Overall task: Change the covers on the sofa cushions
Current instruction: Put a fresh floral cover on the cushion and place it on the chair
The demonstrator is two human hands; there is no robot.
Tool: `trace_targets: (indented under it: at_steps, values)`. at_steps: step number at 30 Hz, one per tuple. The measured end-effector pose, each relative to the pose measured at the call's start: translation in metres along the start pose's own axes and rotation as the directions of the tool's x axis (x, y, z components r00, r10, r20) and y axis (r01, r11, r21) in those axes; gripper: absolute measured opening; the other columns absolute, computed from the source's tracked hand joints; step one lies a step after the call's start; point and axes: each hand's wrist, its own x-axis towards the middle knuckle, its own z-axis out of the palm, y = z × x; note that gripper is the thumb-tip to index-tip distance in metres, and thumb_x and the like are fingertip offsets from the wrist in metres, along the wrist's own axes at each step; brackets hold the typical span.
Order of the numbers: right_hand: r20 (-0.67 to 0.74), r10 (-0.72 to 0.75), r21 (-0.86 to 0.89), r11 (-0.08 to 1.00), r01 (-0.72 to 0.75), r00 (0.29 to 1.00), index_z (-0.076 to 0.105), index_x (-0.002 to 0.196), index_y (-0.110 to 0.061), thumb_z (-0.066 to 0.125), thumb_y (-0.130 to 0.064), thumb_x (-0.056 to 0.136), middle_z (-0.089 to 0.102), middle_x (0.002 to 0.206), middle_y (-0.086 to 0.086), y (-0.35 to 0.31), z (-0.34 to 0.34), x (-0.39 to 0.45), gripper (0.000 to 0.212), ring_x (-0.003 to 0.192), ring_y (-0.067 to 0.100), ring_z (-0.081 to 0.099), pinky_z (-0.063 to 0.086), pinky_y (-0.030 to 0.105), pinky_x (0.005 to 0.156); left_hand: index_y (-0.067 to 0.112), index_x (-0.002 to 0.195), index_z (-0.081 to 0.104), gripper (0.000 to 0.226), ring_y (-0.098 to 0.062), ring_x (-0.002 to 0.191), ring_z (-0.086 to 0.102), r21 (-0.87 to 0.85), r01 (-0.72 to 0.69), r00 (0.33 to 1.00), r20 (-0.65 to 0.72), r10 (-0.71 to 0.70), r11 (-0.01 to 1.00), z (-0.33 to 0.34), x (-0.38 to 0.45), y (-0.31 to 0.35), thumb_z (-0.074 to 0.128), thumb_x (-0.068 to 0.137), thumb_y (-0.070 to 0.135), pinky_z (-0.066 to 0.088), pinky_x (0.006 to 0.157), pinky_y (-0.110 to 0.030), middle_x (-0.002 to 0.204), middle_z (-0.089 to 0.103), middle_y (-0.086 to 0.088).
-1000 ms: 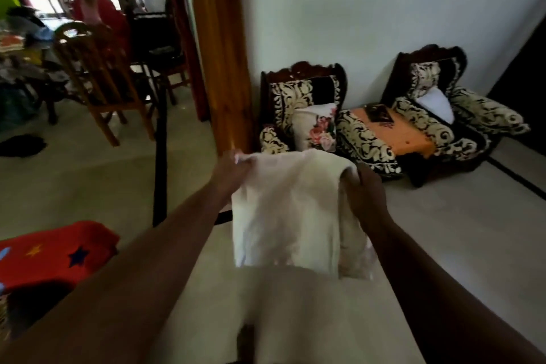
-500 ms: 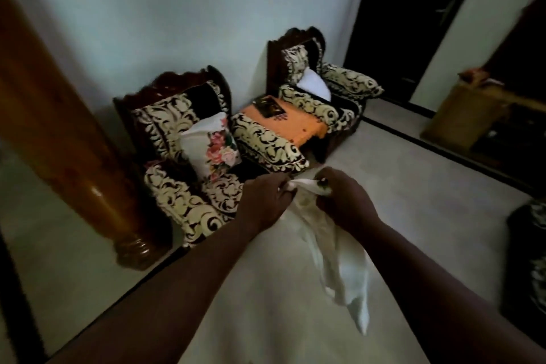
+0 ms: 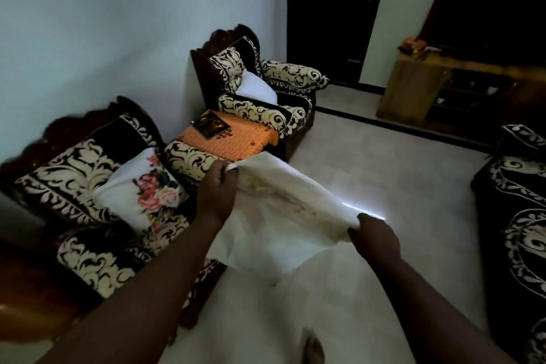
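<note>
Cushion (image 3: 141, 198) on near armchair (image 3: 88, 186); side table (image 3: 236, 136) between armchairs.

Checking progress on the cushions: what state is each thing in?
Cream cushion cover: off any cushion, stretched between both hands.
Left hand: grips the cover's far corner.
Right hand: grips its near edge.
Floral cushion: covered, leaning in the near armchair.
White cushion: plain, lying in the far armchair.

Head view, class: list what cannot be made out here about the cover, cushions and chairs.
- Cream cover: its opening, hidden in folds between left hand and right hand.
- White cushion: lower part behind the armrest.
- Right-edge sofa: cut off by the frame.
</note>
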Motion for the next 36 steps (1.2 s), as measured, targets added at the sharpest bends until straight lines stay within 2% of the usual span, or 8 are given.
trace_targets:
  at_steps: [8, 11, 14, 18, 21, 28, 33, 36]
  values:
    - [-0.180, -0.087, 0.372, 0.916, 0.150, 0.980, 0.064, 0.105, -0.024, 0.058, -0.014, 0.085, 0.063, 0.106, 0.001, -0.019, -0.034, 0.110, 0.023, 0.099, 0.026, 0.061, 0.043, 0.034, 0.076, 0.013, 0.107, 0.060, 0.033, -0.035, 0.101, 0.061, 0.417, 0.263, 0.924, 0.151, -0.351, 0.870, 0.060, 0.043, -0.063, 0.060, 0.093, 0.043, 0.043, 0.071, -0.038, 0.095, 0.059, -0.005]
    - [-0.217, -0.228, 0.414, 0.859, 0.301, 0.949, 0.067, 0.104, -0.025, 0.063, -0.006, 0.077, 0.064, 0.106, 0.000, -0.046, -0.048, 0.150, 0.033, 0.099, 0.024, 0.062, 0.048, 0.036, 0.079, 0.012, 0.156, 0.026, 0.106, -0.034, 0.146, 0.030, 0.573, 0.165, 0.837, 0.349, -0.422, 0.803, 0.097, 0.062, -0.069, 0.075, 0.074, 0.059, 0.036, 0.110, -0.047, 0.158, 0.030, -0.014]
    - [-0.178, -0.386, 0.343, 0.838, 0.425, 0.905, 0.068, 0.100, -0.030, 0.060, 0.000, 0.068, 0.063, 0.106, -0.006, -0.073, -0.050, 0.193, 0.045, 0.099, 0.021, 0.063, 0.053, 0.037, 0.076, 0.025, 0.160, -0.011, 0.136, -0.017, 0.154, -0.001, 0.463, -0.108, 0.784, 0.583, -0.211, 0.880, 0.154, 0.092, -0.055, 0.060, 0.061, 0.086, 0.013, 0.122, -0.045, 0.168, -0.009, 0.002]
    - [-0.198, -0.473, 0.256, 0.820, 0.511, 0.858, 0.069, 0.103, -0.030, 0.064, -0.002, 0.070, 0.063, 0.109, -0.010, -0.092, -0.050, 0.245, 0.044, 0.101, 0.017, 0.061, 0.054, 0.037, 0.069, 0.030, 0.147, 0.042, 0.077, -0.013, 0.121, 0.058, 0.243, -0.166, 0.757, 0.653, -0.035, 0.956, 0.233, 0.151, -0.017, 0.070, 0.082, 0.061, 0.048, 0.101, -0.037, 0.133, 0.062, 0.007]
    - [-0.287, -0.457, 0.163, 0.843, 0.513, 0.842, 0.066, 0.108, -0.029, 0.070, -0.010, 0.078, 0.060, 0.114, -0.010, -0.089, -0.059, 0.280, 0.036, 0.103, 0.016, 0.057, 0.053, 0.036, 0.067, 0.028, 0.115, 0.064, 0.027, -0.020, 0.093, 0.068, 0.184, -0.237, 0.781, 0.620, 0.074, 0.954, 0.269, 0.200, -0.001, 0.062, 0.092, 0.042, 0.052, 0.075, -0.035, 0.100, 0.072, 0.005]
    - [-0.403, -0.244, 0.009, 0.963, 0.271, 0.882, 0.056, 0.129, -0.019, 0.085, -0.025, 0.066, 0.053, 0.130, 0.005, -0.048, -0.089, 0.361, 0.070, 0.111, 0.027, 0.057, 0.053, 0.039, 0.087, 0.022, 0.087, 0.069, 0.021, -0.012, 0.072, 0.062, -0.200, -0.105, 0.731, 0.649, 0.212, 0.974, 0.314, 0.304, 0.038, 0.053, 0.085, 0.035, 0.050, 0.066, -0.035, 0.075, 0.066, 0.006]
    - [-0.369, 0.015, 0.364, 0.922, 0.130, 0.929, 0.053, 0.133, -0.021, 0.071, -0.053, 0.077, 0.053, 0.130, -0.004, -0.050, -0.071, 0.412, 0.067, 0.111, 0.019, 0.057, 0.051, 0.037, 0.091, 0.008, 0.089, 0.065, 0.026, -0.011, 0.066, 0.054, -0.398, 0.138, 0.734, 0.656, 0.176, 0.907, 0.334, 0.355, 0.070, 0.051, 0.088, 0.030, 0.043, 0.062, -0.031, 0.074, 0.061, -0.003]
    - [-0.145, 0.014, 0.459, 0.887, 0.055, 0.989, 0.049, 0.137, -0.026, 0.062, -0.065, 0.077, 0.052, 0.131, -0.006, -0.064, -0.036, 0.438, 0.073, 0.113, 0.015, 0.056, 0.052, 0.038, 0.093, 0.008, 0.095, 0.064, 0.026, -0.017, 0.074, 0.057, -0.431, 0.298, 0.732, 0.676, 0.086, 0.852, 0.348, 0.395, 0.075, 0.050, 0.092, 0.030, 0.046, 0.066, -0.035, 0.080, 0.061, -0.004]
